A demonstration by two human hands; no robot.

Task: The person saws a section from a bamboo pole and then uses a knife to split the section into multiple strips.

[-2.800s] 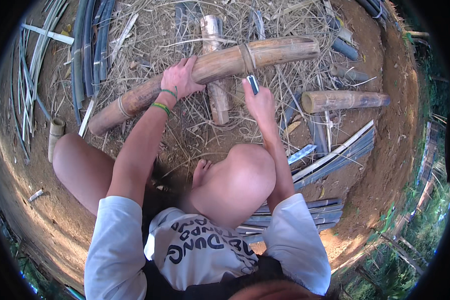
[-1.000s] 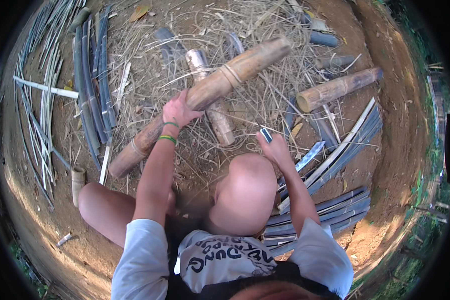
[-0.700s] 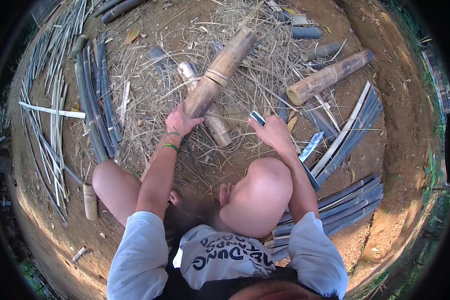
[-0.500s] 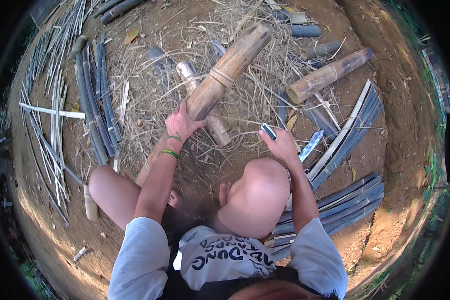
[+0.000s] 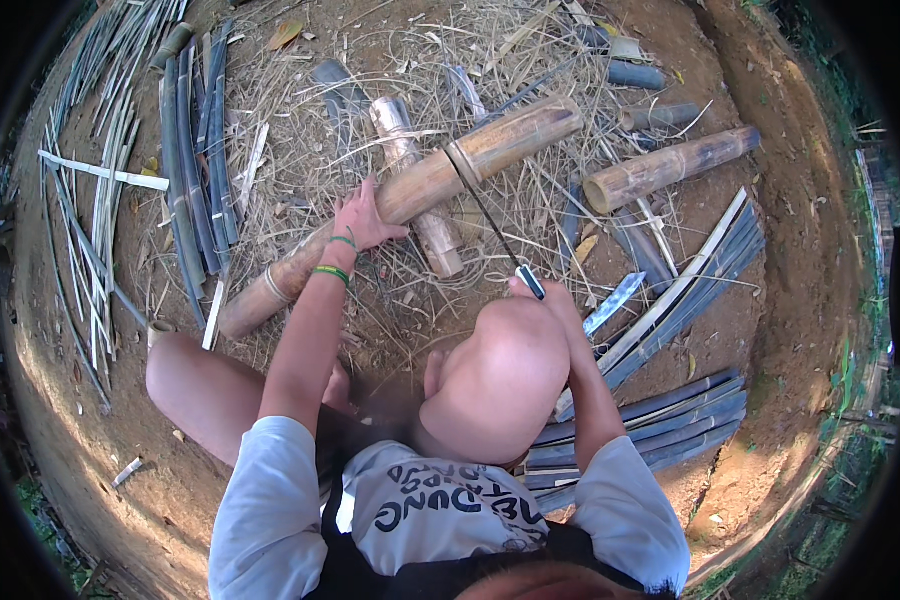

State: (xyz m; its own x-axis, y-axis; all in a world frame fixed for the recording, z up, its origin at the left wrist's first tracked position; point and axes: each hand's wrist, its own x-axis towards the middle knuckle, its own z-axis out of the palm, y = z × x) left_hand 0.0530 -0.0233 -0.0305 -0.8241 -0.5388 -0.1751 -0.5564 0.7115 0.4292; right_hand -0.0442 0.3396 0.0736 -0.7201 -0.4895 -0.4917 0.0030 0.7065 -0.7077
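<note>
My left hand (image 5: 360, 220) is clamped over a long, thick bamboo pole (image 5: 500, 140), which slants from lower left to upper right in front of me. The pole rests across a shorter, paler bamboo piece (image 5: 436, 250). In my right hand (image 5: 550, 297), beside my right knee, is the handle of a saw (image 5: 490, 213). Its narrow dark blade is seen nearly edge-on and crosses the pole close to a joint ring. Whether the teeth bite into the pole is too small to tell.
A shiny flat blade (image 5: 615, 303) lies right of my right hand. Dark split bamboo strips (image 5: 635, 425) are stacked at the right, with a cut bamboo section (image 5: 670, 167) above them. More strips (image 5: 195, 160) lie left. Pale shavings (image 5: 280, 130) litter the ground.
The bamboo pole has swung clockwise to a flatter slant, its near end now showing by my left knee. My right hand has lowered slightly, and the saw blade now lies across the pole.
</note>
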